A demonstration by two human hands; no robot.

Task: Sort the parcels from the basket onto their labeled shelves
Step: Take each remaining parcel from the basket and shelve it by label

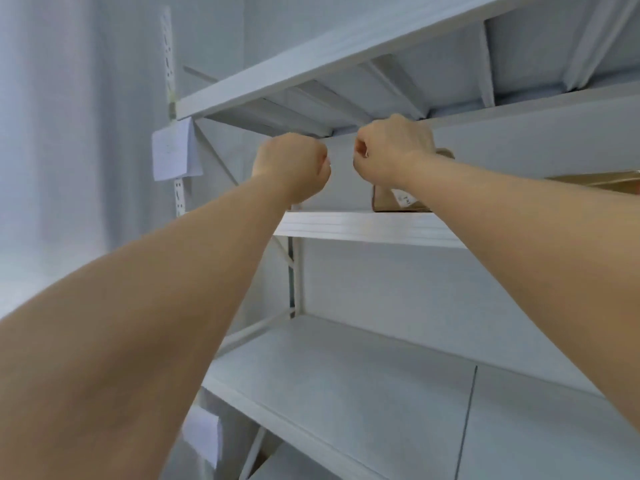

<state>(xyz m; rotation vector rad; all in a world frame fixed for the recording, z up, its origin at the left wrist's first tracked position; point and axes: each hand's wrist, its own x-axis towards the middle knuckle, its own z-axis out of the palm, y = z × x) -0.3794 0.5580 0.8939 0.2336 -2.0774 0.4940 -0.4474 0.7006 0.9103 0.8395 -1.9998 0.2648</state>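
A brown cardboard parcel (384, 201) with a white label stands on the upper shelf (363, 226). My right hand (394, 147) is raised in front of the parcel's top, its back toward me and its fingers curled into a fist; whether it touches the parcel is hidden. My left hand (291, 164) is a fist too, about a hand's width to the left over the bare end of the shelf, with nothing visible in it. A second flat brown parcel (592, 180) lies further right on the same shelf, partly behind my right forearm.
A paper label (173, 154) hangs on the white upright at the shelf's left end, and another label (204, 434) lower down. The top shelf (311, 60) is just above my hands. A bare white shelf (346, 382) lies below. The basket is out of view.
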